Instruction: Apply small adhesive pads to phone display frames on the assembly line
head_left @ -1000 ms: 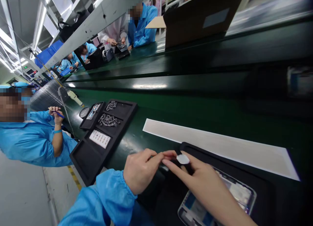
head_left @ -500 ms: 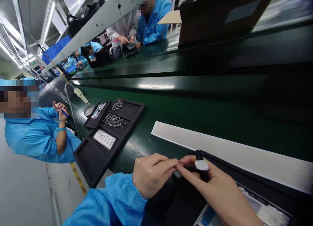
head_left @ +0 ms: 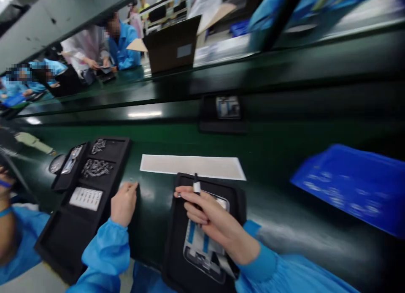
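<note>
Grip tight on the right hand (head_left: pixel 218 219): thumb and finger pinch a tiny part (head_left: pixel 179 195), too blurred to identify, while a black tool (head_left: pixel 196 186) with a white band pokes up between the fingers. Right underneath lies the frame (head_left: pixel 198 238) in its black tray (head_left: pixel 173 255), partly hidden by that hand. Over to the left hand (head_left: pixel 122 205), fingers drawn together, just beside the parts tray (head_left: pixel 60 244); whether they hold anything, I cannot tell.

So where are we? Midway, I'd judge: picking up looks done, setting the tiny part down looks left, and how much the frame already carries is hard to see. Plenty in reserve, with metal pieces (head_left: pixel 96 168) heaped in two compartments and a white card (head_left: pixel 86 199) in the next. Farther out on the counter (head_left: pixel 268 200), a pale strip (head_left: pixel 193 166), a blue sheet (head_left: pixel 354 187) and, well back, another frame (head_left: pixel 228 107)!
</note>
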